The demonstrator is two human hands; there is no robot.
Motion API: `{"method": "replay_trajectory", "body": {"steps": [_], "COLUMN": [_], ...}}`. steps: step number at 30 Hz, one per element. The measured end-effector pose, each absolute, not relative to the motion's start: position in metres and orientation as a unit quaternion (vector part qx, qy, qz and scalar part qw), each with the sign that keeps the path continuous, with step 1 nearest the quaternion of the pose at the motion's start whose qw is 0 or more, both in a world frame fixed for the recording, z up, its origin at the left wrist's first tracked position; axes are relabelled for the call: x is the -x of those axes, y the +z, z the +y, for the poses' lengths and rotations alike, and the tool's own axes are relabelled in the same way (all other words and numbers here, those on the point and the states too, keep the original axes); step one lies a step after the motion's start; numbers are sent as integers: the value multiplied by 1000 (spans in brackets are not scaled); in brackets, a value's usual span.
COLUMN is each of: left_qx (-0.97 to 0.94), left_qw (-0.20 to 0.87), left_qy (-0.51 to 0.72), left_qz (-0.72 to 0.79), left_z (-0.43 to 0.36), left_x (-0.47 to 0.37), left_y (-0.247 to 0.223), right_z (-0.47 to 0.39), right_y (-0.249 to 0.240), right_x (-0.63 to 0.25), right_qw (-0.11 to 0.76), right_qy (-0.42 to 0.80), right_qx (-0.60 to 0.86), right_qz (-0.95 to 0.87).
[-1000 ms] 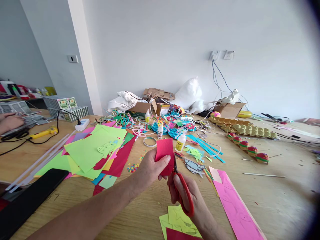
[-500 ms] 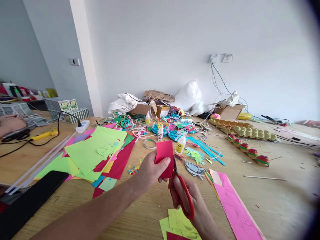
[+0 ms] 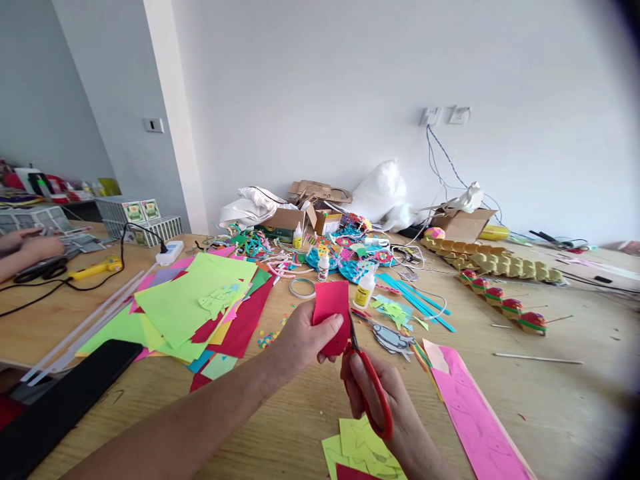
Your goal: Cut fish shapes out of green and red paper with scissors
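Note:
My left hand (image 3: 305, 340) pinches a red paper piece (image 3: 332, 303) upright, thumb across its front. My right hand (image 3: 380, 390) is wrapped round the handles of red scissors (image 3: 377, 393); their dark blades stand at the right edge of the red paper. Yellow-green sheets with pencil drawings (image 3: 367, 443) lie on the table below my hands. Right of my right hand rests a long pink sheet with drawn outlines (image 3: 470, 407). A grey paper fish (image 3: 393, 340) lies beyond the scissors, near a glue bottle (image 3: 365, 290).
Coloured sheets (image 3: 175, 300) are piled at the left, beside a black slab (image 3: 60, 407). Another person's hands (image 3: 35, 250) are at the far left. Boxes (image 3: 287, 219), craft scraps and painted egg-carton strips (image 3: 500, 303) spread across the back and right.
The whole view has shifted slightly, so things appear a little further right. My hands keep the same hold on the paper and scissors. The other person's hands show more at the left.

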State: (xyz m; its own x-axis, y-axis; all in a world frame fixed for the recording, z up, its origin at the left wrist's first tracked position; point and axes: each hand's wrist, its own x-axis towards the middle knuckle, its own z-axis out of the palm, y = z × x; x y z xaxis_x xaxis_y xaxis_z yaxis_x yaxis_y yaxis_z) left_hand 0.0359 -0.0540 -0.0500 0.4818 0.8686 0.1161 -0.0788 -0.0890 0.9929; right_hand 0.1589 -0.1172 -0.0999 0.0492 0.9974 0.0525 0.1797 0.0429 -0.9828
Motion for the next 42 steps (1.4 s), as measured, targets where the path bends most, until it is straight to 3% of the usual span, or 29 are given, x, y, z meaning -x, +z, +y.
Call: {"method": "replay_trajectory", "body": {"steps": [42], "left_qx": [-635], "left_qw": [614], "left_qy": [350], "left_qz": [311], "left_z": [-47], "left_x": [-23], "left_y": [-42], "right_z": [-116], "right_y": [-98], "right_x": [-160], "right_qw": [465], "right_qy": [429], "right_qx": [547], "right_qz": [-547]}}
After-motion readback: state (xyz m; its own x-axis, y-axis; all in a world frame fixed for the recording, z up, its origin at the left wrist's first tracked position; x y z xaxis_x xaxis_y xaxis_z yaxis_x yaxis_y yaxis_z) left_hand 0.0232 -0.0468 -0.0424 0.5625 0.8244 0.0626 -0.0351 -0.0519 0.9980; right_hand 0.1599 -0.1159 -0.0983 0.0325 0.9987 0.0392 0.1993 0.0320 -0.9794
